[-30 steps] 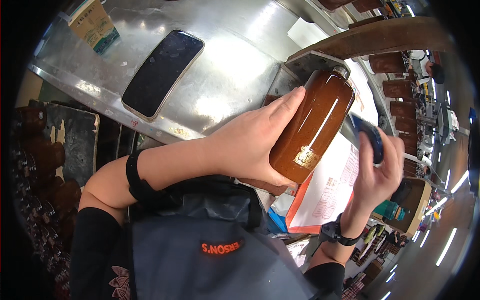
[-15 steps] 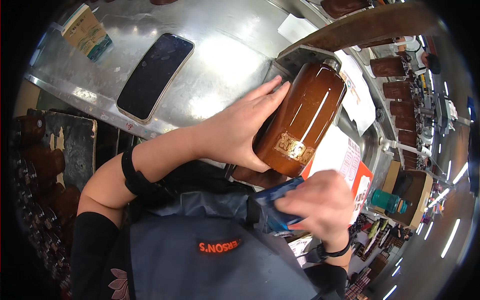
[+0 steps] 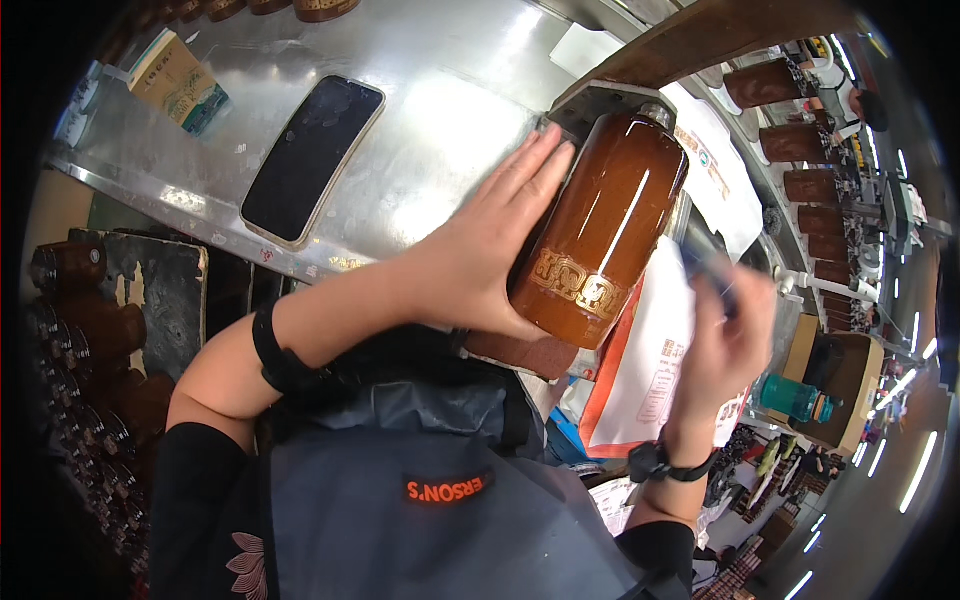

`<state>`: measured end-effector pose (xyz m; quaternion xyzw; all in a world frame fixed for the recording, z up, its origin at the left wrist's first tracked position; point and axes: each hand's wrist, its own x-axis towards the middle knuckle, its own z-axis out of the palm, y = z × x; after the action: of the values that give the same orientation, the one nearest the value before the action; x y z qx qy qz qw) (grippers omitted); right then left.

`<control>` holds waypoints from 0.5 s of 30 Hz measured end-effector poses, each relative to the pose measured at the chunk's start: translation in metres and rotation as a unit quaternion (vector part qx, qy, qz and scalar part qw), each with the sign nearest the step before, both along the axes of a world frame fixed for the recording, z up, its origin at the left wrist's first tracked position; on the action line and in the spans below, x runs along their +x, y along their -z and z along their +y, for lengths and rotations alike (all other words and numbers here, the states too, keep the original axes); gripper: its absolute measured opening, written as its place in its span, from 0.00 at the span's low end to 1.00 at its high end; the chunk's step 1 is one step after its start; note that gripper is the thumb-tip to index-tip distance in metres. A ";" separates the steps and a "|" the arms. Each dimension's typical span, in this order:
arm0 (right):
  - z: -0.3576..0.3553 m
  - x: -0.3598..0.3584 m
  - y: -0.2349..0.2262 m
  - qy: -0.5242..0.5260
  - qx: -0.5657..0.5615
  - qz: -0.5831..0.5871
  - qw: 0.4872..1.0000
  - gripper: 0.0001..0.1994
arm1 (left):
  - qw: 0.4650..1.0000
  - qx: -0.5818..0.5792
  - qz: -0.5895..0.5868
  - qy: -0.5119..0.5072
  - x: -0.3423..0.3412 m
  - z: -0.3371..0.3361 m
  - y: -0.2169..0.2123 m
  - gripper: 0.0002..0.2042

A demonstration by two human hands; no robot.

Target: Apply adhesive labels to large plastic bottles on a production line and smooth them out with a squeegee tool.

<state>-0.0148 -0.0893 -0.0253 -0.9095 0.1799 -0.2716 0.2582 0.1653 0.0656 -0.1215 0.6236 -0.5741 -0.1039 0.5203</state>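
Note:
A glossy brown bottle point(image 3: 612, 215) with a gold pattern round its lower part lies tilted in a dark metal holder. Along its left side rests my left hand point(image 3: 490, 245), fingers stretched up the side and thumb at the bottle's lower end, gripping it. To the right of the bottle, my right hand point(image 3: 735, 325) is closed on a slender dark thing point(image 3: 715, 275), too smeared by motion to name. Below the bottle's lower end shows a reddish-brown pad point(image 3: 522, 353). White and orange printed paper point(image 3: 640, 370) lies between the bottle and my right hand.
A black phone point(image 3: 313, 160) and a small tan-and-green box point(image 3: 178, 82) lie on the metal worktop point(image 3: 440, 110). A curved brown board point(image 3: 690, 45) rises behind the bottle. Brown bottles point(image 3: 790, 145) line the right side; more stand at the left. A cardboard box point(image 3: 850, 390) stands right.
My right hand has moved up and right, away from the blue item near my lap, uncovering more of the printed paper. The bottle has turned slightly, showing more gold pattern; my left hand stays on it.

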 end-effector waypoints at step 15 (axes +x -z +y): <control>0.042 -0.024 -0.018 -0.187 0.007 0.078 0.979 0.21 | 0.999 -0.021 0.032 0.026 -0.010 -0.003 -0.009 0.58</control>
<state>-0.0392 -0.0475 -0.0070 -0.9435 0.0283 -0.1459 0.2961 0.1553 0.0627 -0.1127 0.5936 -0.5753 -0.1260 0.5484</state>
